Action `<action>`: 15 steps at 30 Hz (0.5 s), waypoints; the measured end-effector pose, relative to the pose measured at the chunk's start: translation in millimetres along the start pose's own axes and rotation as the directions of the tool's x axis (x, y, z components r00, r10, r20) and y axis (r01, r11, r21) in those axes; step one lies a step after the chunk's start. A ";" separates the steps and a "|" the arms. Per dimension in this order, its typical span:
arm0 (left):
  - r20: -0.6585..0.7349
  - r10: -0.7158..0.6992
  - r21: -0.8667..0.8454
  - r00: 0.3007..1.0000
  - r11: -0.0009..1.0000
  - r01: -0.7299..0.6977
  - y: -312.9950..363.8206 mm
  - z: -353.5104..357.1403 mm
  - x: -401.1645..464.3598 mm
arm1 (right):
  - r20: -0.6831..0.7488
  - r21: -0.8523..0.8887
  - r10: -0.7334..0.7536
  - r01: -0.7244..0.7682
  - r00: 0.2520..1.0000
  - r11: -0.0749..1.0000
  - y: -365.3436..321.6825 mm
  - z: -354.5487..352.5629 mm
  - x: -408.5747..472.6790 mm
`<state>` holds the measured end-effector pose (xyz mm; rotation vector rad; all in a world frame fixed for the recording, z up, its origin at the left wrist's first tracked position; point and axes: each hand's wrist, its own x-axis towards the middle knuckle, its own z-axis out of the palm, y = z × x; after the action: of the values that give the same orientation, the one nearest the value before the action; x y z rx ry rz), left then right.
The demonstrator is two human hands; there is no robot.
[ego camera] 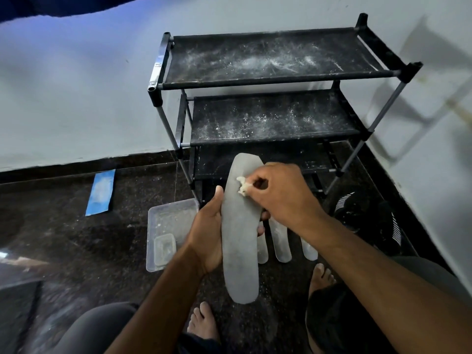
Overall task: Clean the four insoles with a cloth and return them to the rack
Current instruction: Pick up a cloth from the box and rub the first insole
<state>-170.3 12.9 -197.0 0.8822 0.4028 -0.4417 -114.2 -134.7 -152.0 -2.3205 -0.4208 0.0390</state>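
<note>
A long grey insole [240, 241] is held upright in front of me, toe end up. My left hand [208, 235] grips it from the left edge, thumb on its front. My right hand [279, 194] pinches a small white cloth [242, 185] and presses it against the insole's upper part. Three more grey insoles lie on the dark floor behind: one [262, 250] mostly hidden, one [281, 242] in the middle and one [309, 250] on the right. The black three-tier rack [268, 80] stands against the wall, its shelves dusted with white powder.
A clear plastic tray [159, 221] with a smaller container [164, 247] inside sits on the floor at left. A blue strip [101, 191] lies near the wall. Black shoes [367, 215] rest right of the rack. My bare feet [204, 325] are below.
</note>
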 end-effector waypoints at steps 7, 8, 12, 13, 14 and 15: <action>0.001 0.037 0.004 0.999 0.999 -0.037 -0.9 -5.0 3.3 | 0.271 -0.024 -0.134 0.145 0.953 0.989 -14.4 20.0 -17.9; -0.002 0.038 -0.007 0.999 0.999 -0.038 0.2 -4.8 2.5 | 0.275 0.025 -0.137 0.135 0.952 0.990 -14.7 17.3 -17.0; -0.023 0.045 -0.023 0.999 0.999 -0.046 0.4 -8.5 3.8 | -0.014 0.133 0.053 -0.051 0.998 0.990 1.5 -4.5 -1.1; -0.010 0.040 -0.030 0.999 0.999 -0.040 -0.7 -10.2 5.4 | -0.093 0.051 0.068 -0.064 0.993 0.997 5.8 -7.5 1.9; 0.002 0.036 -0.034 0.999 0.999 -0.036 -1.1 -10.0 5.6 | -0.126 -0.043 0.063 -0.069 0.990 0.997 8.0 -8.3 3.0; 0.006 0.036 -0.034 0.999 0.999 -0.035 -1.8 -9.7 6.1 | -0.109 -0.109 0.051 -0.063 0.993 0.992 8.4 -7.0 1.7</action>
<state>-167.6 18.5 -206.8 0.8536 0.3871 -0.4038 -109.1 -144.5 -152.8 -2.4327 -0.3097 -0.0814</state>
